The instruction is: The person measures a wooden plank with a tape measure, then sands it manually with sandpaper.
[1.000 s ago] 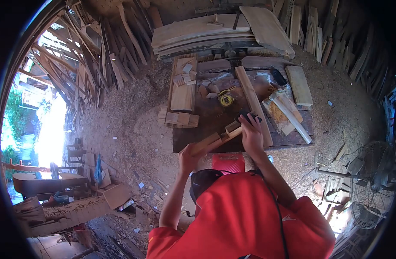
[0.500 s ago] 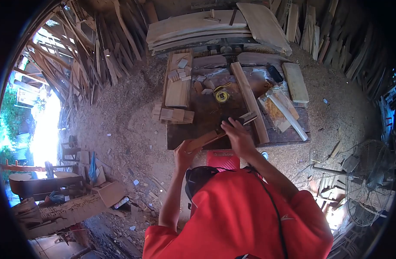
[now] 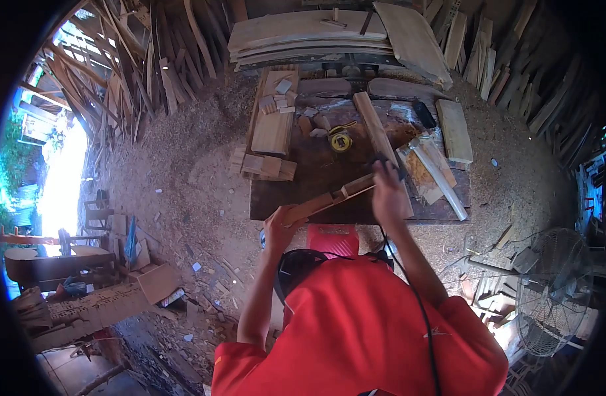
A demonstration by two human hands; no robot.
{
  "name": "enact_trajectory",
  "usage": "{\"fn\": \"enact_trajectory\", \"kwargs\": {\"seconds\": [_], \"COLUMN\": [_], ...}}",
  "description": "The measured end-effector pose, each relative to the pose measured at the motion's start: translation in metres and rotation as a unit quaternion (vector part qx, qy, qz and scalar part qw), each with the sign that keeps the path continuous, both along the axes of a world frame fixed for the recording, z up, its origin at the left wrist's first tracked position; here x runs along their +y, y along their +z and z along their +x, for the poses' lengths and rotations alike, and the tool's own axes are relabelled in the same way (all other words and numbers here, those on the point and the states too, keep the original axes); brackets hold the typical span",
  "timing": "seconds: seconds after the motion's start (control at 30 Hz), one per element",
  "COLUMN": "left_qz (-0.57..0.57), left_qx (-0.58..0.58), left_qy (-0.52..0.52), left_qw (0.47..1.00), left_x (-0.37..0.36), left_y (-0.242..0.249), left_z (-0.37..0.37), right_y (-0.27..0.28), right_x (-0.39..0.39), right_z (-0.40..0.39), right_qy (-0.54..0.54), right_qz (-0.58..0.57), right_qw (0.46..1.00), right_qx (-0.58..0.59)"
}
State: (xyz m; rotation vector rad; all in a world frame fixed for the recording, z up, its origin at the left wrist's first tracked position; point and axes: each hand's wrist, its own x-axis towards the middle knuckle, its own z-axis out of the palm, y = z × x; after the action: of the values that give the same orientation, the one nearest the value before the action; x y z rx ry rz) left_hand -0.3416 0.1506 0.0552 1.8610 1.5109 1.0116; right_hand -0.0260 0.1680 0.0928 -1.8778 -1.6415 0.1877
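My left hand [image 3: 276,228] is closed around the near left end of a narrow wooden piece [image 3: 326,203], which slants up to the right over the table's front edge. Notches or raised parts show near its right half. At that piece's far end, my right hand [image 3: 387,191] is smeared by motion. A small dark thing [image 3: 384,160] shows at its fingertips; its kind cannot be made out. Just beyond lies a long wooden board [image 3: 375,125]. A yellow tape measure [image 3: 341,142] rests on the dark table [image 3: 316,168], farther in than both hands.
Small wood blocks lie on a plank [image 3: 271,135] at the table's left. On the right are a pale metal-like bar [image 3: 440,179], a black object [image 3: 423,113] and a board [image 3: 454,131]. Planks are stacked behind; a fan [image 3: 554,290] stands at right. A red seat [image 3: 333,239] is below.
My right hand has slid from the middle of the wooden piece to its far right end, carrying the small dark thing. My left hand keeps its hold on the near end.
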Motion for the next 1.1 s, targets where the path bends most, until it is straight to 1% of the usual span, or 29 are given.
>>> {"fn": "enact_trajectory", "kwargs": {"seconds": [0.07, 0.1, 0.13, 0.23, 0.27, 0.37, 0.4, 0.5, 0.53, 0.63, 0.67, 0.7, 0.77, 0.8, 0.87, 0.9, 0.93, 1.03, 1.07, 1.1], "left_qz": [-0.006, -0.007, -0.008, 0.009, 0.007, 0.0, -0.005, -0.003, 0.0, -0.009, -0.01, -0.013, -0.013, -0.011, -0.007, -0.006, -0.007, -0.003, -0.004, -0.004], "left_qx": [-0.002, -0.001, 0.0, -0.01, -0.008, -0.01, -0.012, -0.003, -0.002, -0.004, -0.004, -0.001, -0.001, -0.003, -0.003, 0.0, 0.003, 0.001, -0.003, -0.007], "left_qy": [0.001, -0.002, -0.007, -0.012, -0.008, -0.002, -0.003, -0.006, -0.004, 0.002, 0.003, 0.002, -0.001, -0.003, -0.006, -0.004, -0.002, -0.004, -0.004, -0.004], "left_qw": [1.0, 1.0, 1.0, 1.0, 1.0, 1.0, 1.0, 1.0, 1.0, 1.0, 1.0, 1.0, 1.0, 1.0, 1.0, 1.0, 1.0, 1.0, 1.0, 1.0], "left_x": [0.0, 0.0, 0.001, 0.002, 0.0, 0.0, 0.0, 0.0, 0.001, 0.0, 0.0, 0.0, -0.001, -0.001, 0.0, 0.001, 0.0, 0.0, -0.001, -0.001], "left_y": [0.001, 0.002, 0.003, 0.001, 0.001, -0.001, -0.001, -0.004, -0.006, 0.0, 0.001, 0.002, 0.001, 0.001, 0.002, 0.002, 0.002, -0.003, -0.002, 0.0], "left_z": [0.002, 0.001, 0.0, 0.0, 0.0, 0.003, 0.002, -0.003, -0.002, 0.002, 0.002, 0.001, 0.0, 0.0, 0.001, 0.002, 0.002, 0.001, 0.001, 0.002], "right_y": [-0.006, -0.008, -0.006, -0.004, -0.002, -0.023, -0.024, -0.025, -0.023, -0.002, -0.005, -0.005, 0.0, 0.001, 0.003, 0.003, -0.009, -0.02, -0.01, -0.008], "right_x": [-0.015, -0.019, -0.02, -0.009, -0.003, -0.009, -0.015, -0.022, -0.011, 0.009, 0.003, -0.004, -0.011, -0.008, 0.007, 0.015, 0.019, 0.001, -0.006, -0.006], "right_z": [-0.031, -0.038, -0.031, 0.018, 0.028, -0.013, -0.028, -0.011, 0.009, 0.024, 0.006, -0.008, -0.025, -0.015, 0.02, 0.031, 0.033, -0.016, -0.025, -0.018], "right_qy": [0.162, 0.239, 0.311, 0.149, 0.095, 0.081, 0.157, 0.258, 0.209, 0.044, 0.029, 0.121, 0.3, 0.328, 0.198, 0.133, 0.052, 0.144, 0.237, 0.242], "right_qz": [0.035, 0.053, 0.04, 0.004, 0.048, 0.059, 0.031, 0.003, 0.037, 0.018, 0.017, 0.028, 0.053, 0.034, 0.024, 0.019, -0.002, 0.077, 0.053, 0.042], "right_qw": [0.986, 0.969, 0.95, 0.987, 0.994, 0.995, 0.987, 0.966, 0.977, 0.998, 0.998, 0.992, 0.953, 0.944, 0.98, 0.99, 0.997, 0.987, 0.969, 0.969], "right_qx": [-0.013, -0.018, -0.003, 0.058, 0.02, -0.007, -0.029, -0.008, 0.002, 0.031, -0.044, -0.031, -0.002, -0.007, 0.023, 0.036, 0.05, -0.01, -0.043, -0.031]}}
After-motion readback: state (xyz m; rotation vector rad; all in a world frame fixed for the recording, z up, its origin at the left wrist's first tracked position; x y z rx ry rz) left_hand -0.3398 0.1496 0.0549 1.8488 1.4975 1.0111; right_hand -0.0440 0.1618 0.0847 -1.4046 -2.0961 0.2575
